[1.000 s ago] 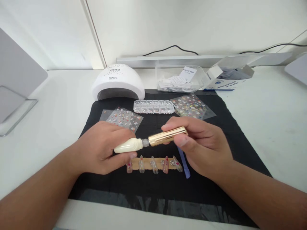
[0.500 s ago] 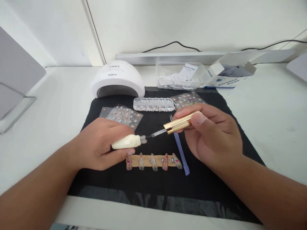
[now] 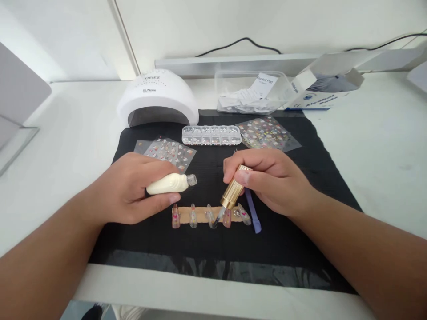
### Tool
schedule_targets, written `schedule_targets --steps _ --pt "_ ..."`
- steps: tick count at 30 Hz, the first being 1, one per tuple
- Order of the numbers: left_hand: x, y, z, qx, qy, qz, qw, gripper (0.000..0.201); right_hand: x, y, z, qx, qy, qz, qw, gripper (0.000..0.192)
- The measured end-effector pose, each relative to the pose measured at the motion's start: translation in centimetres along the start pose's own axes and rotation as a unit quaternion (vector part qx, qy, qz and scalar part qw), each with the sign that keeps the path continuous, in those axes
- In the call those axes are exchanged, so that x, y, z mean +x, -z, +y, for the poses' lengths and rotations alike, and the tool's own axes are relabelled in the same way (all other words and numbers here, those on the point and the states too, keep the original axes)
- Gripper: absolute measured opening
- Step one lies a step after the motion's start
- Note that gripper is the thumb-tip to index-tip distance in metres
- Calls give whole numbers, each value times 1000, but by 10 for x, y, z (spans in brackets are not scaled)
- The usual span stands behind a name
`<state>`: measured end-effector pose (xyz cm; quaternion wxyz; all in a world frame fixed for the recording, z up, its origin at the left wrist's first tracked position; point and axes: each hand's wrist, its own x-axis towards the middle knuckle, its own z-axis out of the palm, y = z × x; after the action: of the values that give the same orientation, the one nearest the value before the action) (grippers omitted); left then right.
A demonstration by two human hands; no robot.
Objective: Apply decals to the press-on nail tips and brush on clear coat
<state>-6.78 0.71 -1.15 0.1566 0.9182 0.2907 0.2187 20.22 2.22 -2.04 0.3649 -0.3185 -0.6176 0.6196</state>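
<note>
- Our left hand pinched (image 3: 133, 189) the bottle (image 3: 167, 185)
- Our right hand (image 3: 271, 182) pinched the gold cap (image 3: 233, 192)
- We'd moved its brush (image 3: 219, 216) to the middle nail (image 3: 209, 214), shifting work there

metallic cap (image 3: 232, 194) & glossy btl (image 3: 168, 184)

The cap (image 3: 233, 192) is gold, the bottle (image 3: 168, 184) cream.

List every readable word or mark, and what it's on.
"OEIEZ": white lamp, top.
"SUNone": same lamp, lower.
"Alcohol Pad": packet in the clear tub.
"Alcohol Pads": front of the open box.
"CE": same box, lower left.
Too small or blurred: lines under "SUNone" and "Alcohol Pad", box's side.
</note>
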Motion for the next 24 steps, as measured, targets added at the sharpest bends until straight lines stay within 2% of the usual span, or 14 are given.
schedule_targets --steps 4,10,15,18,24 --pt "0 2 1 8 -7 5 1000 11 3 1 3 -36 -9 10 999 18" --pt "0 1 -1 13 -5 11 1000 12 6 2 4 1 6 54 999 18" --pt "1 1 0 14 -2 7 1000 12 2 1 1 -14 11 8 1000 24" --pt "1 1 1 18 -1 4 1000 14 2 -1 1 -41 6 4 999 23" --pt "1 1 0 16 2 7 1000 13 5 -2 3 -45 22 63 997 19"
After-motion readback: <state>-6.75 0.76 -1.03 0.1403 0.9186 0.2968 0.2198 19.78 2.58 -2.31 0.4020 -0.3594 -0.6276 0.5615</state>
